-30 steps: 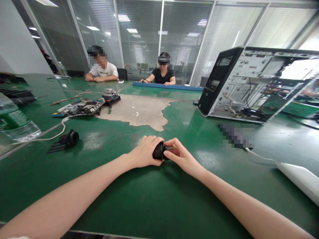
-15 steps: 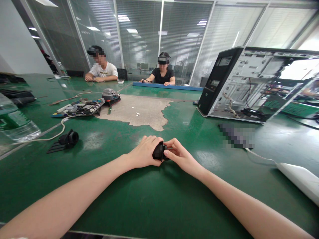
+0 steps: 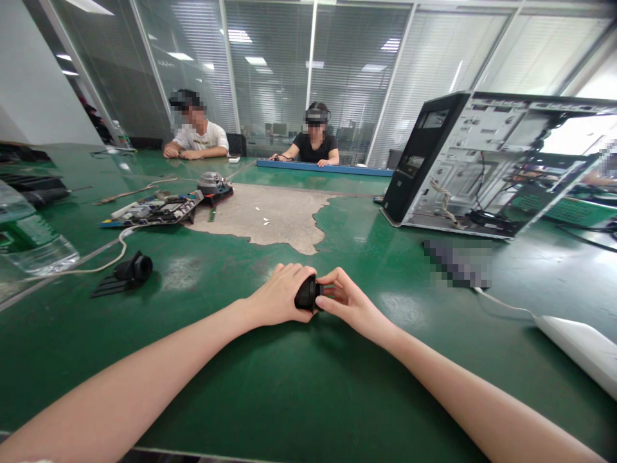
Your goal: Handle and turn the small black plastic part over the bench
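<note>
My left hand is wrapped over a small black part with a rounded body, just above the green table. From the other side, my right hand pinches the narrower end of that part between thumb and fingers. Its exact kind does not show, and my left fingers cover much of it. Left of my hands lies another black piece with a round collar and a slatted base.
An opened computer case stands at the right, near a white device with a cable. Back left are a circuit board, a metal cooler and a plastic bottle. Two people sit across the table.
My right thumb and fingers have shifted very slightly on the end of the black part. My left hand keeps its hold in the same place.
</note>
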A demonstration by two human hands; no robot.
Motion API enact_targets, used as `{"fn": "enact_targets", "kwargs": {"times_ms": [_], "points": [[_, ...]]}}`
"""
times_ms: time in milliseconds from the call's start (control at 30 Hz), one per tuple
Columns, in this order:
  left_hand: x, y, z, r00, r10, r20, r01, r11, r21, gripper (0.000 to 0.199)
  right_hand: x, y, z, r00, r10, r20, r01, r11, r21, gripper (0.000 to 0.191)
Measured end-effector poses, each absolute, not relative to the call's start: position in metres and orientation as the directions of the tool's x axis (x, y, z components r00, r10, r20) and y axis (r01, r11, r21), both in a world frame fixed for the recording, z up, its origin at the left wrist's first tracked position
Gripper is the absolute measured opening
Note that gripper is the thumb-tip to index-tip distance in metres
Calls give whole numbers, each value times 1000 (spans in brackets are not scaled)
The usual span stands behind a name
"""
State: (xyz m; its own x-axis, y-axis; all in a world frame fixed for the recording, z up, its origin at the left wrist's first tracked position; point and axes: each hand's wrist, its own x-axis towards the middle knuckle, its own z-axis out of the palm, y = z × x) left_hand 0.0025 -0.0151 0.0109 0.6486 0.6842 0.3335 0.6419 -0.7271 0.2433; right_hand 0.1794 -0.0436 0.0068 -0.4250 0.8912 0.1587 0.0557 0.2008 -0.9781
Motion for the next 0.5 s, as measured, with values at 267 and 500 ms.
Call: {"fn": "enact_targets", "kwargs": {"times_ms": [267,500], "points": [[3,-15,12,650,679,341,633,-732,250,49,176,-42,5,-388,911,140,69,181,-981,26],[2,-16,11,654,674,342,638,-735,229,55,179,-46,9,-438,885,157,46,196,-980,29]]}}
